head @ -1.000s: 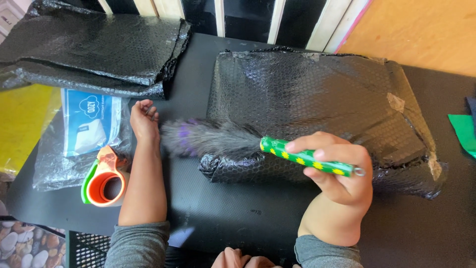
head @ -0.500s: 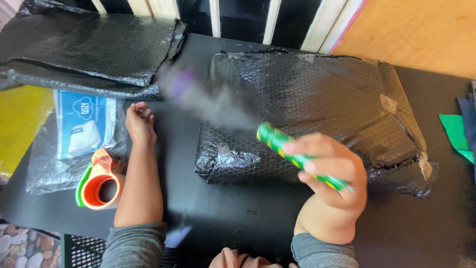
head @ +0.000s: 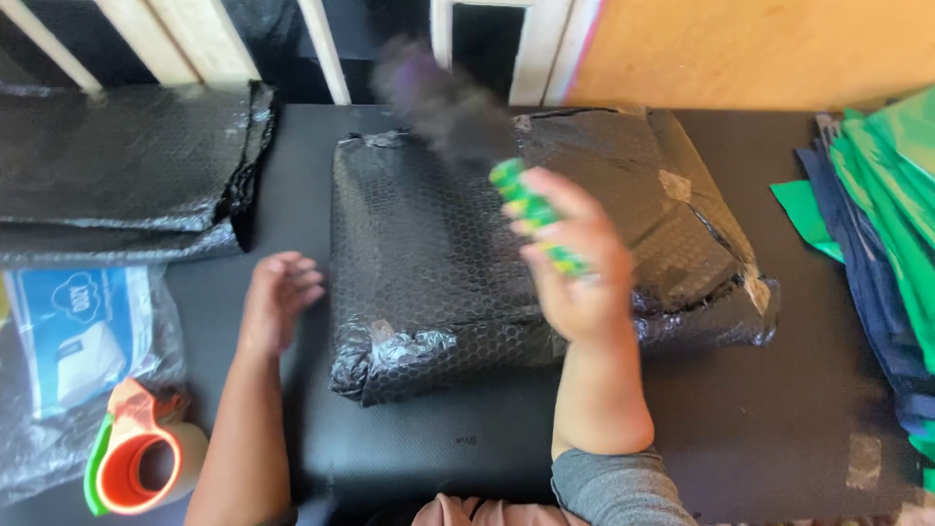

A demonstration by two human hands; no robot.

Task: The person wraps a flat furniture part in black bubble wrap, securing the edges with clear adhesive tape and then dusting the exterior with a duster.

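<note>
The right hand is clenched around the green, yellow-spotted handle of a feather duster, which shows between its fingers. The duster's long axis runs from the hand up and to the left, away from the person; its dark, purplish feather head is a motion-blurred smear over the far edge of the black bubble-wrapped parcel. Whether the feathers touch the wrap cannot be told through the blur.

The parcel lies flat on the black bench, directly under and ahead of the right hand, its long side running left to right. The left hand is empty, fingers loosely spread, just beside the parcel's left edge; it may brush the bench, not the wrap. It is the nearer hand to that left edge, while the right sits over the parcel's middle.

Left of the forearm stand an orange and green tape dispenser, a clear bag with a blue-and-white packet, and folded black bubble wrap. Green and navy fabric is stacked at the right.
</note>
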